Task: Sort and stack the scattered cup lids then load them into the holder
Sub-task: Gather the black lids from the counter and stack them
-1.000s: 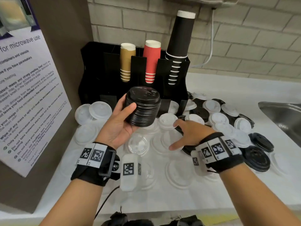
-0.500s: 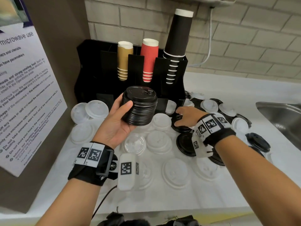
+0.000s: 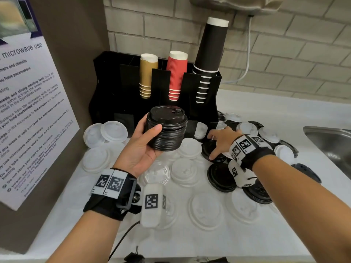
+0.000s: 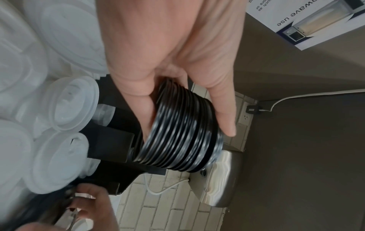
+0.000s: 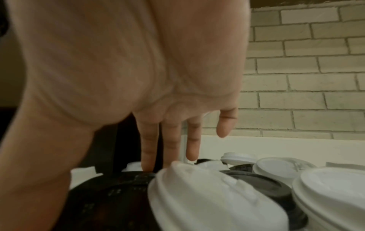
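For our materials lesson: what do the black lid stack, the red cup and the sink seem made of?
Black lid stack: likely thin plastic, glossy; its rims glint.
Red cup: probably paper, matte; ribbed sleeve.
Sink: apparently brushed steel; grey metallic sheen.

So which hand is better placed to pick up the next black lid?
The right hand: its straight fingers already touch a loose black lid on the counter. The left hand is occupied, holding the black lid stack.

Bare forearms – black wrist straps [image 3: 106,204] w/ white b&w marker tags [image 3: 247,144].
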A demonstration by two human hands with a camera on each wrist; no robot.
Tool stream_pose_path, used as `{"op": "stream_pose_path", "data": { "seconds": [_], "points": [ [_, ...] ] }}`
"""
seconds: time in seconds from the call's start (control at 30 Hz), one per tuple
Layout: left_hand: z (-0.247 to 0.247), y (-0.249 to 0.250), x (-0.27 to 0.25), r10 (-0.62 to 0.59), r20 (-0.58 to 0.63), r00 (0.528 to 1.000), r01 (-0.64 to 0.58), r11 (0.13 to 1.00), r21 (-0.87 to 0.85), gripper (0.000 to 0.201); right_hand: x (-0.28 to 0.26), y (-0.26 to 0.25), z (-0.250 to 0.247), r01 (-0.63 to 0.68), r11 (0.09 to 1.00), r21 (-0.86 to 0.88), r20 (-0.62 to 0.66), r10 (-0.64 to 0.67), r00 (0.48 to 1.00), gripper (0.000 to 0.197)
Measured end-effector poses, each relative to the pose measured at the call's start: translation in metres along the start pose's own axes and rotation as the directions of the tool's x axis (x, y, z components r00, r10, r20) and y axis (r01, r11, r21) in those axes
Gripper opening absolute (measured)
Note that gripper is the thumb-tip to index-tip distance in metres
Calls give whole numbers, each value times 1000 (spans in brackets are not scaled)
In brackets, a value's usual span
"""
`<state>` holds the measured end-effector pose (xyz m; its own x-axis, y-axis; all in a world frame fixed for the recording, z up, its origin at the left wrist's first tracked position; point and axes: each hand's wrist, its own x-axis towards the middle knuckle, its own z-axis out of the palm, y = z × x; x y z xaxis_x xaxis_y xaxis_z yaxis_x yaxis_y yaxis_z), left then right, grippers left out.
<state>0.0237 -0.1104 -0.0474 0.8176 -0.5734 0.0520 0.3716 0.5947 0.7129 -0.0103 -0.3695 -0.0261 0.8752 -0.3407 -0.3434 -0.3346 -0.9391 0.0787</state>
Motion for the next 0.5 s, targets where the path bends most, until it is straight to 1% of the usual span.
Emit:
{"op": "stream_pose_path", "data": {
  "seconds": [0.07, 0.13, 0.17, 0.23, 0.33, 0.4, 0.5],
  "points": [
    [0, 0, 0, -5, 17, 1000, 5, 1000, -2, 71, -2, 5, -4, 34, 995, 89, -56, -29, 998, 78],
    [0, 0, 1, -8, 27, 1000, 8, 1000, -9, 68, -5, 14, -10, 75, 958, 278, -105, -47, 993, 71],
    [0, 0, 1, -11, 32, 999, 11, 1000, -8, 66, -7, 18, -13, 105, 919, 380, -130, -59, 990, 67],
    [0, -1, 3, -20, 41, 999, 20, 1000, 7, 65, -10, 24, -17, 161, 842, 515, -184, -76, 980, 60],
    [3, -2, 3, -27, 52, 998, 25, 999, 27, 65, -13, 25, -23, 213, 739, 639, -243, -68, 968, 53],
    [4, -2, 2, -25, 55, 998, 23, 999, 23, 66, -20, 21, -26, 252, 654, 714, -293, -48, 955, 51],
    [6, -2, 3, -19, 61, 998, 18, 1000, 20, 68, -37, 8, -31, 369, 487, 792, -394, -54, 917, 45]
  ]
}}
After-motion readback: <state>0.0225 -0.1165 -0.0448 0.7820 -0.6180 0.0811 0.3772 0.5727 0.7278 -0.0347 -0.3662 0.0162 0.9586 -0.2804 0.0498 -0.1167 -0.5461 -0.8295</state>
